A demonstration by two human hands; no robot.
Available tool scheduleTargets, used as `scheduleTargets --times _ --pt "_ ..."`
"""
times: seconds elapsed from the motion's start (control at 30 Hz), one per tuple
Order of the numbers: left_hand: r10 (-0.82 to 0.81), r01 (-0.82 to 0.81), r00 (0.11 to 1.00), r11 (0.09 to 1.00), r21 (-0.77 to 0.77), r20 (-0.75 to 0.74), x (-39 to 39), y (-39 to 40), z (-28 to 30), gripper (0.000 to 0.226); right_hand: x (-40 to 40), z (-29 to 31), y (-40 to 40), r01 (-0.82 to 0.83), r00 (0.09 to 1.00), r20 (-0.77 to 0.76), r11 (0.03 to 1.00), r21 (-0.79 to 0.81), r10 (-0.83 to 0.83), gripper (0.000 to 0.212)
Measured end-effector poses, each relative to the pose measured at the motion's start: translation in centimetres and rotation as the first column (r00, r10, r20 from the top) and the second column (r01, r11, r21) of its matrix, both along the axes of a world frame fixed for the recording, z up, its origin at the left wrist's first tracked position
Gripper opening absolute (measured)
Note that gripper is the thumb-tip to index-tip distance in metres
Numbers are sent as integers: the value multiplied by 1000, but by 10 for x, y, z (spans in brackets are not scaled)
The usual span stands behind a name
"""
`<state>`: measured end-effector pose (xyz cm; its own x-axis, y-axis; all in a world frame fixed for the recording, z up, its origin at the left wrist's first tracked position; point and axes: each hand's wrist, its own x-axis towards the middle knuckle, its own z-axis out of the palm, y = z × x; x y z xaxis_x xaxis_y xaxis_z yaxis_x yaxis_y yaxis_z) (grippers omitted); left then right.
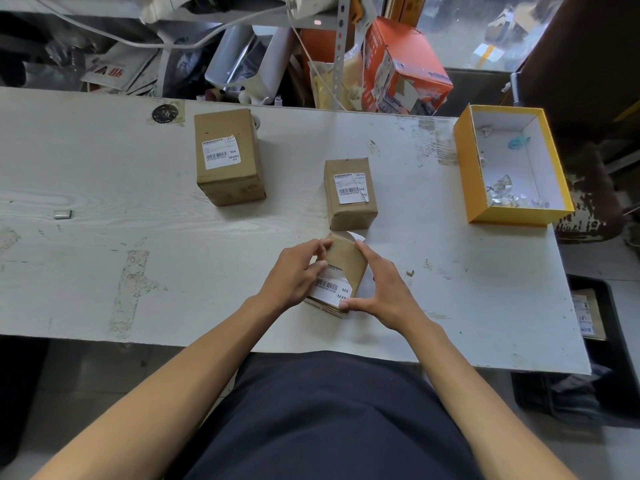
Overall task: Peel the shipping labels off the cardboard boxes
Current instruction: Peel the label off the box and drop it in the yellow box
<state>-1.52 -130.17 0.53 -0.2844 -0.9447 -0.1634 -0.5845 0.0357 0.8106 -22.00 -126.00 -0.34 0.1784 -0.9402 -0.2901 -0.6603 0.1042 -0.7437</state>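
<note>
A small cardboard box (348, 263) lies tilted on the white table near me, held between both hands. My left hand (294, 275) grips its left side, fingers over the top edge and thumb on the white shipping label (332, 289). My right hand (384, 289) clasps the right side, thumb at the label's lower right corner. A white piece (355, 236) sticks up behind the box. Two more cardboard boxes stand farther off, each with a label on top: one in the middle (349, 195) and a larger one to the left (227, 157).
A yellow open box (512, 216) holding paper scraps sits at the table's right end. A small metal piece (63, 213) lies at the left. Behind the table's far edge are an orange carton (405, 64), bags and cables. A dark bin (588, 341) stands on the floor at right.
</note>
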Motion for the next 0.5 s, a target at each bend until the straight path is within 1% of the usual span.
scheduleTargets --times 0.5 --pt "-5 5 1000 1000 -22 18 -1 1 2 11 -1 -1 0 -1 1000 4 1000 6 1 117"
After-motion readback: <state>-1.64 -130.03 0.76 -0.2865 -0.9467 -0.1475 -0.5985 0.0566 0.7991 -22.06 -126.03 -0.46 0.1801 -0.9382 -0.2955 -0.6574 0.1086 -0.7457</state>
